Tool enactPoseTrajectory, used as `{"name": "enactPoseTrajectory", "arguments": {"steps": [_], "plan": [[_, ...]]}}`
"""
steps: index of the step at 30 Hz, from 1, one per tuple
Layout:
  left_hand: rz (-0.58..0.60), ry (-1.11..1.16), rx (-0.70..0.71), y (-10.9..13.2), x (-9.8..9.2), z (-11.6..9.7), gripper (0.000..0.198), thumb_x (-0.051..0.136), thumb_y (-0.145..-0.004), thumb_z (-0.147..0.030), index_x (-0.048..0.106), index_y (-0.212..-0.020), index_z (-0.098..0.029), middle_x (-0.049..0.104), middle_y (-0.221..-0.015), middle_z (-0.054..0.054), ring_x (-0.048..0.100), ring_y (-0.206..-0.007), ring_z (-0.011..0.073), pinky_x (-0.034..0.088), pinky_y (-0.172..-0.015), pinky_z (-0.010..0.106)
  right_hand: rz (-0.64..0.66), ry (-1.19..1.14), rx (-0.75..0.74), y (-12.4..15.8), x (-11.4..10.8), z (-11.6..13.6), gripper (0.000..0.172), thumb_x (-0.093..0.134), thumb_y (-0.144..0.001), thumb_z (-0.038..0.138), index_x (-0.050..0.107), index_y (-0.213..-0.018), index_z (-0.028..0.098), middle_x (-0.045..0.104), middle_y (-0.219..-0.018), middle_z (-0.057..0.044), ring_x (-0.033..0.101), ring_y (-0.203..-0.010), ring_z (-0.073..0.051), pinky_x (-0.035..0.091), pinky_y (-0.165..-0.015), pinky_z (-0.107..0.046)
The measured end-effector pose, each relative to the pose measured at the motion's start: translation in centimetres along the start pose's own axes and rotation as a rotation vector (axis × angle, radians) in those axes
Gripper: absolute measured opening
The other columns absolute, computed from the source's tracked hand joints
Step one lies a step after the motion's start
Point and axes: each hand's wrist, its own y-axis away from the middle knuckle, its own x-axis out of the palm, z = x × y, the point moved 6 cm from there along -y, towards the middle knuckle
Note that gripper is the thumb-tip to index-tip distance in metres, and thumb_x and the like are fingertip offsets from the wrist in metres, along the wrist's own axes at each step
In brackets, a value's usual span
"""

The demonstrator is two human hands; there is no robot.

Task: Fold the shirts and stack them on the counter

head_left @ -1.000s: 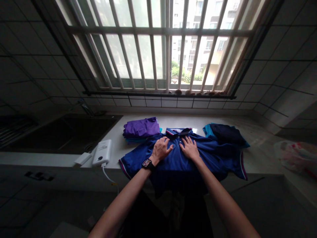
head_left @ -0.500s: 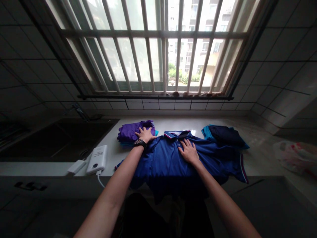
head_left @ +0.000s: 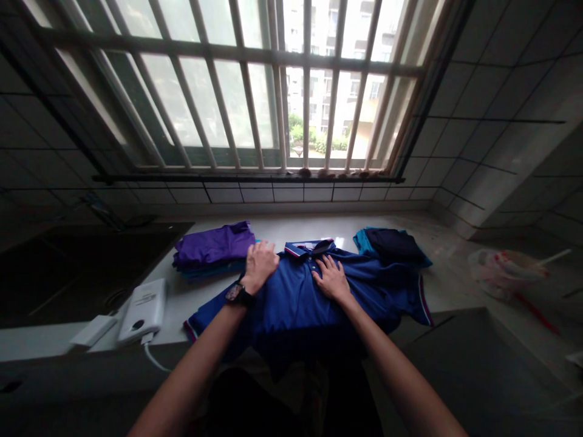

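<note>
A blue polo shirt (head_left: 291, 297) lies spread over the counter, collar toward the window, its lower part hanging over the front edge. My left hand (head_left: 262, 265), with a dark watch (head_left: 239, 294) on the wrist, is at the shirt's left shoulder, fingers curled in on the cloth; the fingertips are hidden. Flat on the shirt front, just right of the button placket, my right hand (head_left: 334, 279) rests with fingers spread. Close to the left hand is a folded purple garment (head_left: 214, 246) on top of a stack. Behind the right sleeve sits another folded pile, dark navy over bright blue (head_left: 394, 244).
A dark sink (head_left: 91, 261) with a faucet (head_left: 102, 209) is at the left. A white power bank (head_left: 143, 309) with a cable and a small white box (head_left: 93, 332) lie near the front edge. A plastic bag (head_left: 505, 273) stands at the right. Behind is a barred window (head_left: 246, 109).
My left hand has come off the purple stack onto the shirt's left shoulder, its spread fingers now curled. The right hand stays on the shirt. The view has turned slightly right.
</note>
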Motion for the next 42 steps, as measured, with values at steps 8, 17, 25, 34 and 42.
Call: {"name": "enactPoseTrajectory", "arguments": {"steps": [8, 17, 25, 34, 42], "plan": [[0.026, 0.138, 0.409, 4.7, 6.2, -8.1, 0.049, 0.042, -0.099, -0.030, 0.054, -0.145, -0.018, 0.053, -0.154, 0.011, 0.045, -0.144, 0.0246, 0.035, -0.120, 0.041, -0.019, 0.043, -0.012, -0.1, -1.1, 0.2, 0.049, 0.031, -0.104, 0.033, 0.050, -0.148, 0.022, 0.041, -0.162, -0.007, 0.031, -0.150, -0.021, 0.023, -0.123, -0.043], [0.081, 0.153, 0.383, 4.4, 6.0, -7.3, 0.052, 0.040, -0.100, -0.035, 0.050, -0.150, -0.022, 0.049, -0.157, 0.008, 0.043, -0.146, 0.0233, 0.031, -0.122, 0.043, 0.056, 0.290, 0.240, -4.1, -8.6, -10.3, 0.049, 0.040, -0.095, 0.014, 0.063, -0.137, 0.022, 0.036, -0.163, -0.012, 0.024, -0.152, -0.035, 0.012, -0.118, -0.070], [0.068, 0.177, 0.379, 4.6, 6.0, -7.3, 0.051, 0.041, -0.100, -0.035, 0.051, -0.148, -0.024, 0.050, -0.156, 0.007, 0.043, -0.145, 0.0227, 0.030, -0.123, 0.043, 0.153, 0.419, 0.179, -4.0, -9.7, -18.1, 0.061, 0.036, -0.091, 0.003, 0.060, -0.141, 0.027, 0.036, -0.164, -0.009, 0.022, -0.155, -0.026, 0.011, -0.121, -0.063], [0.043, 0.207, 0.392, 4.5, 6.4, -7.5, 0.050, 0.040, -0.100, -0.036, 0.052, -0.148, -0.025, 0.050, -0.156, 0.007, 0.043, -0.145, 0.0231, 0.030, -0.122, 0.045, -0.112, 0.375, 0.084, -3.5, -9.8, -12.1, 0.051, 0.034, -0.096, 0.010, 0.057, -0.141, 0.013, 0.043, -0.158, -0.017, 0.035, -0.149, -0.027, 0.017, -0.124, -0.053], [0.051, 0.191, 0.394, 4.5, 6.4, -7.5, 0.048, 0.042, -0.100, -0.035, 0.054, -0.146, -0.025, 0.049, -0.157, 0.006, 0.041, -0.146, 0.0241, 0.030, -0.122, 0.044, 0.041, 0.182, -0.087, 1.5, 0.4, -1.7, 0.055, 0.030, -0.105, 0.040, 0.034, -0.159, 0.029, 0.025, -0.169, -0.005, 0.019, -0.156, -0.028, 0.020, -0.121, -0.061]]}}
